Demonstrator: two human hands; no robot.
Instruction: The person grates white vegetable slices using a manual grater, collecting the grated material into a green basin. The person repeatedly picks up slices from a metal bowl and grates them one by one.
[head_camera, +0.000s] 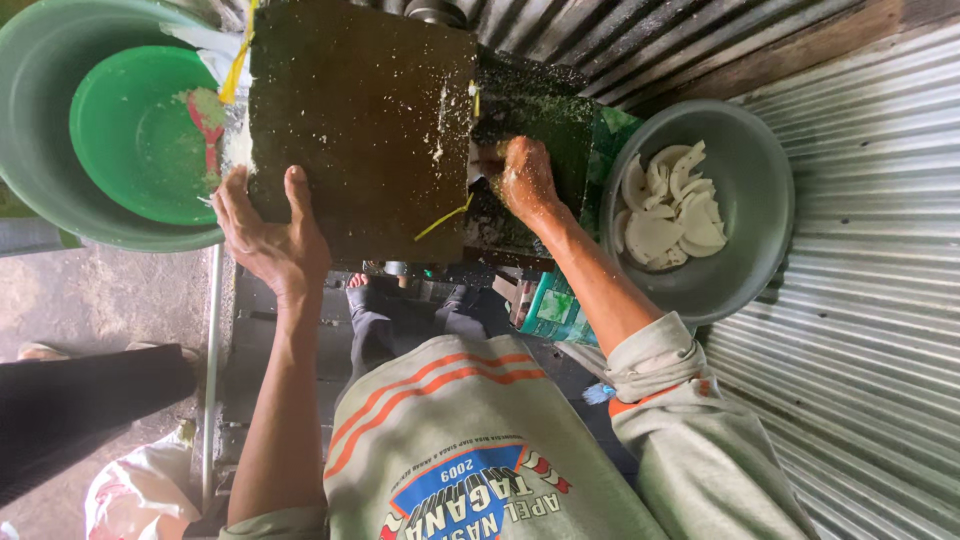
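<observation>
My left hand (270, 235) grips the near left edge of a dark, stained metal machine cover (360, 110), thumb on top and fingers wrapped round the side. My right hand (525, 180), flecked with white shavings, is curled at the machine's dark opening (535, 115), pressing a pale coconut piece (480, 168) that shows only at the fingertips. To the right, a grey metal bowl (760, 180) holds several white coconut pieces (672, 205).
At the left, a large green basin (40, 120) holds a smaller green bowl (120, 120) with grated coconut and a red scoop (208, 125). Corrugated metal sheeting (870, 350) lies on the right. Another person's dark sleeve (80, 400) is at lower left.
</observation>
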